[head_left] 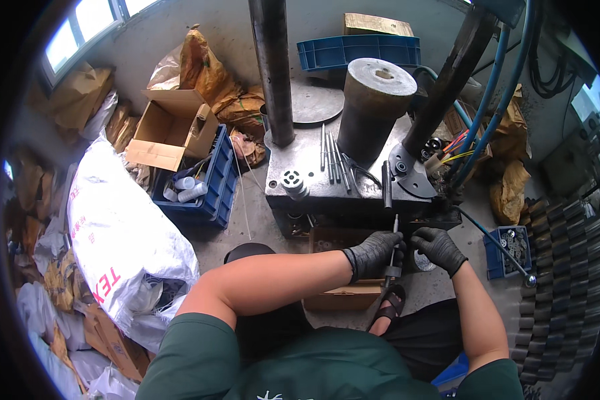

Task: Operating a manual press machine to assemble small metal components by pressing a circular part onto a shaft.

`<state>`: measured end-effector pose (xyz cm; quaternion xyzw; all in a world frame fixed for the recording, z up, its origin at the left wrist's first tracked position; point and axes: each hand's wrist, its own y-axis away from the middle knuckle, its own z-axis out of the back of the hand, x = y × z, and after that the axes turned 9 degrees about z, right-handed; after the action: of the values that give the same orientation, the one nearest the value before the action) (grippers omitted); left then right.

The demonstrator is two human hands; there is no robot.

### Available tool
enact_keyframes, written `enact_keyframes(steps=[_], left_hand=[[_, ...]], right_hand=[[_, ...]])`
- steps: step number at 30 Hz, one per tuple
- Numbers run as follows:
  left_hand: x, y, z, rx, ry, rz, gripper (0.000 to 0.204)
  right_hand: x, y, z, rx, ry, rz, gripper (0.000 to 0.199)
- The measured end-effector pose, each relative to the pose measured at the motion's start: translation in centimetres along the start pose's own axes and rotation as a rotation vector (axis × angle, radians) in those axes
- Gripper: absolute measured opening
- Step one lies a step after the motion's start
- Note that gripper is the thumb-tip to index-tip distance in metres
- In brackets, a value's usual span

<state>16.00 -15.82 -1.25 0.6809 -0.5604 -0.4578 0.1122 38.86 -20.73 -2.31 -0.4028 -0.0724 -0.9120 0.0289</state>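
My left hand point(375, 255), in a dark glove, is closed round a slim metal shaft point(393, 267) with a wider collar towards its lower end. The shaft stands nearly upright in front of the press table point(300, 150). Just right of it is my right hand point(439, 249), gloved too, its fingers curled together. A round silvery part point(423, 261) shows below those fingertips; whether they grip it is hidden. On the table lie several metal rods point(331, 160), and a slotted round metal piece point(292, 180) sits near the table's front left corner.
A thick metal cylinder point(380, 79) and two posts point(271, 73) rise from the table. Left stand a blue crate point(213, 190), an open carton point(160, 130) and a big white sack point(117, 227). Right are a ball-ended lever point(529, 280), a blue parts bin point(497, 257) and stacked metal parts point(560, 287).
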Motion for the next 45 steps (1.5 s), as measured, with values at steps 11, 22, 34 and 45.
enact_keyframes(steps=[11,22,34,45], left_hand=[[-16.1,8.5,12.1,-0.331,-0.247,-1.049,0.013],[-20.0,0.3,30.9,-0.319,0.433,-0.532,0.009],[-19.1,3.6,27.7,-0.669,0.094,-0.431,0.035],[-16.9,5.7,14.8,-0.831,-1.635,-0.749,0.040]], right_hand=[[2.6,0.6,0.2,0.198,0.069,0.010,0.033],[2.6,-0.6,-1.5,0.342,0.145,0.194,0.033],[2.9,0.2,-1.1,0.406,0.164,0.147,0.037],[3.5,-1.0,-1.8,0.488,0.196,0.100,0.041]])
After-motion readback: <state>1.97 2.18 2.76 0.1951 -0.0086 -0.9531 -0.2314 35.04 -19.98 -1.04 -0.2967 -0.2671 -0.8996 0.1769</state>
